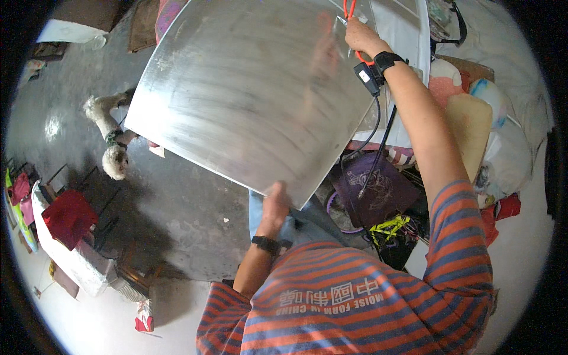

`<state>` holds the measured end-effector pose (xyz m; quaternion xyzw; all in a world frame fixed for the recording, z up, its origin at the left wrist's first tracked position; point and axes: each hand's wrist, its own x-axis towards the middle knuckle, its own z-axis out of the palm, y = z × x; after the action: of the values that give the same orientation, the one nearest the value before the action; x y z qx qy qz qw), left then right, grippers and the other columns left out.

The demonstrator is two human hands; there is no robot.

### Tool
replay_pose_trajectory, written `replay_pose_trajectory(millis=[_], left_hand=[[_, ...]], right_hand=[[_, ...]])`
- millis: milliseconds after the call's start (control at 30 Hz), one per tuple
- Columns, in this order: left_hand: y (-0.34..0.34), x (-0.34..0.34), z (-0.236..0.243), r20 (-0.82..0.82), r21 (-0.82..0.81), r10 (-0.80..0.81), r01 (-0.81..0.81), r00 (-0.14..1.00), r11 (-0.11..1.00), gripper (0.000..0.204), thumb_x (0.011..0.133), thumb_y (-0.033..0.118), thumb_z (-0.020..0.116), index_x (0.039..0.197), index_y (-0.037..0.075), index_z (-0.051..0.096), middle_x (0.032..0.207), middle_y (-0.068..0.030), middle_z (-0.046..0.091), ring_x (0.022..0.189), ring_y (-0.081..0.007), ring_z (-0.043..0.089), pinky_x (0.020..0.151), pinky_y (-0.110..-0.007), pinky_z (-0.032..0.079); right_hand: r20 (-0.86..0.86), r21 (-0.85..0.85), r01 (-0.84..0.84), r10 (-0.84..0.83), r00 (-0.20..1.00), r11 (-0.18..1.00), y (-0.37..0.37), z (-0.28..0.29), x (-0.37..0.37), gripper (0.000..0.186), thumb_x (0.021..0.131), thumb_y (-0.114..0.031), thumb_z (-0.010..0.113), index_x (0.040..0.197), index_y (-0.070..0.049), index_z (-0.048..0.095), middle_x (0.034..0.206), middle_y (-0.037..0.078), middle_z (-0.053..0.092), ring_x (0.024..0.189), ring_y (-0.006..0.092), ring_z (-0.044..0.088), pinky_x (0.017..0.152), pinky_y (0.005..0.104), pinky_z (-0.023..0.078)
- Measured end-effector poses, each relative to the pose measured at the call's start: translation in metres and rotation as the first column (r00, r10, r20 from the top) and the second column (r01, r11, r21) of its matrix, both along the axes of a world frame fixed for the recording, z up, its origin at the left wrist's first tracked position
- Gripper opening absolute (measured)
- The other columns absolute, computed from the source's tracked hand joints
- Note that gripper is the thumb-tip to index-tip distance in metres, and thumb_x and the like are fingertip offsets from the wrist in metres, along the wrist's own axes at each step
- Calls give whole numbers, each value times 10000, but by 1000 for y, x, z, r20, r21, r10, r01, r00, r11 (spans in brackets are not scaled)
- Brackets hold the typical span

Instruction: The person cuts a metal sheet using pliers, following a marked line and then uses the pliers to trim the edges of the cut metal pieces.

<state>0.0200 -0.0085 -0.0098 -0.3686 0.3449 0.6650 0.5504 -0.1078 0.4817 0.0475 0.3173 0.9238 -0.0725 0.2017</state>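
A large, shiny metal sheet (242, 100) with streaky dark marks spans the upper middle of the head view, tilted at an angle. My left hand (276, 204), slightly blurred, grips its near bottom edge, thumb on the surface. At the upper right edge of the sheet, my right hand (364, 38) is closed on an orange-handled tool (349, 8), whose exact kind is unclear. A black box (368, 78) with cables hangs by my right wrist. Under the sheet's right side lies a white panel (414, 35).
A small white dog (113, 158) stands on the grey floor (189, 236) to the left. A white-covered piece of furniture (77, 260) with red cloth sits lower left. At right are cushions (470, 118), a purple bag (378, 189) and a yellow-green bicycle frame (387, 228).
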Motion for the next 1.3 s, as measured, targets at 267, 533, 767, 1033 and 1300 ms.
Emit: replay_pose_trajectory(millis=[267, 533, 767, 1033, 1300], left_hand=[[-12, 15, -35, 27, 27, -14, 14, 1000, 1000, 399, 846, 319, 680, 1147, 105, 527, 1127, -3, 568, 1104, -203, 506, 1014, -410, 358], [-30, 17, -58, -302, 117, -71, 111, 951, 987, 390, 887, 307, 626, 1182, 81, 509, 1156, -17, 551, 1112, -213, 484, 990, -399, 364], [-6, 7, -37, -87, 48, -33, 38, 996, 998, 450, 893, 322, 614, 1237, 73, 466, 1217, -35, 514, 1153, -233, 460, 1013, -410, 343], [5, 10, -37, -63, 126, -10, 18, 998, 992, 205, 946, 290, 527, 974, 87, 544, 844, 6, 499, 744, -124, 488, 627, -271, 408], [0, 2, -15, -51, 151, -39, 46, 998, 988, 498, 890, 374, 605, 1258, 72, 458, 1268, -48, 497, 1215, -246, 426, 1057, -426, 298]], right_hand=[[87, 129, -217, 206, 975, 968, 7, -19, 30, 206, 812, -64, 514, 968, 71, 518, 765, 254, 630, 807, 390, 648, 659, 449, 522], [-65, 68, 86, -81, 995, 994, -68, 10, 27, 144, 773, -35, 538, 847, 74, 596, 745, 235, 640, 690, 354, 657, 588, 442, 524], [36, 46, 77, -79, 996, 996, -60, -9, 61, 182, 789, -47, 526, 936, 53, 563, 773, 229, 647, 708, 375, 655, 604, 449, 523], [9, 121, 97, -99, 995, 988, -70, -22, 94, 216, 807, -59, 522, 988, 58, 515, 805, 243, 645, 758, 388, 652, 627, 442, 523], [-27, 7, 249, -249, 968, 968, -131, 14, 94, 206, 834, -73, 509, 997, 53, 507, 817, 239, 648, 797, 380, 657, 658, 446, 526]])
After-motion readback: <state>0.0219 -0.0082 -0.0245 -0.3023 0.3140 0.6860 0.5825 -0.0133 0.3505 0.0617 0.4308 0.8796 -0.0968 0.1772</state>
